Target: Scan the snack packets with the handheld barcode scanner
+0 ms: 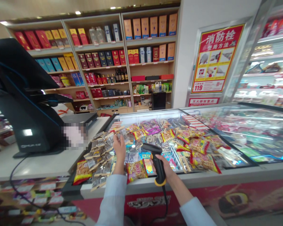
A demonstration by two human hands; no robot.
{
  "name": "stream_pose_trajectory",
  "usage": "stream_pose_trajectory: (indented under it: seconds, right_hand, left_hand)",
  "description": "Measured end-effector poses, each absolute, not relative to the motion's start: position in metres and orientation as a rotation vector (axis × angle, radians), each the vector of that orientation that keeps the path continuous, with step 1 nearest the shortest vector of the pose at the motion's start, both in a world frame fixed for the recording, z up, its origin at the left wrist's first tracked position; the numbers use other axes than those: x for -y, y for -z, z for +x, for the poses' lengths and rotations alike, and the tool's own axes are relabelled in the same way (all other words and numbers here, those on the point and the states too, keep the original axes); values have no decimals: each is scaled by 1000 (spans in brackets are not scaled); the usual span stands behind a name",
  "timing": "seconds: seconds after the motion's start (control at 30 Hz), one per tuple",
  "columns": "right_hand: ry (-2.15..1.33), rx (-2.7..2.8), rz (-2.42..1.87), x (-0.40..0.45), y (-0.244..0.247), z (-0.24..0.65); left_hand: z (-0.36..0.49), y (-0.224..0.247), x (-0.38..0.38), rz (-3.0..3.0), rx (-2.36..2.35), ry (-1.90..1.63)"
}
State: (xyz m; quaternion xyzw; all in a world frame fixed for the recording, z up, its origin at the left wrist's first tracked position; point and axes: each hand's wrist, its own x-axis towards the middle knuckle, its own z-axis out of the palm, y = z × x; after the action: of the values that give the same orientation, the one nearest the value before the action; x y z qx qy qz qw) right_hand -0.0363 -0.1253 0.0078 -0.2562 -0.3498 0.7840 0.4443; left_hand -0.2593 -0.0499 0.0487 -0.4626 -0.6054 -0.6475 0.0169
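My right hand [160,161] is wrapped round the grip of a black barcode scanner [158,166] with yellow trim, its head tilted left over the freezer's glass top. A cable hangs from its base. My left hand [119,146] reaches over a pile of small clear-and-dark snack packets [100,150]. Its fingers are curled together at the pile's edge; what they pinch, if anything, is too small to make out. Close to my left wrist lies a red-and-yellow snack bag [136,170]. Another similar bag [82,171] rests at the front left corner, and several more bags [199,146] are heaped at the right.
A chest freezer [179,180] with sliding glass lids runs across the front. On the left counter [44,164] stands a black checkout terminal [35,125] with a trailing cable. Behind are shelves [101,67] of boxes and bottles, and a red fire-hydrant poster [217,59] hangs on the wall.
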Motion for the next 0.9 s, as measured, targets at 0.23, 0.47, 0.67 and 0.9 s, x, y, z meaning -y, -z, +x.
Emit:
stream_pose_trajectory:
  seconds: [0.23, 0.47, 0.67, 0.9]
  right_hand:
    - [-1940, 859, -610, 122, -4, -37]
    - [-1852, 819, -521, 121, -9, -39]
    - [-1725, 839, -451, 139, -40, 0]
    - [-1549, 819, -475, 154, -73, 91]
  left_hand:
    - [-259, -66, 63, -1591, 1918, 2044]
    - [-252, -66, 81, -2021, 2064, 1936]
    - [-198, -50, 86, -2064, 2268, 2094]
    - [-70, -49, 74, -2299, 2145, 2573]
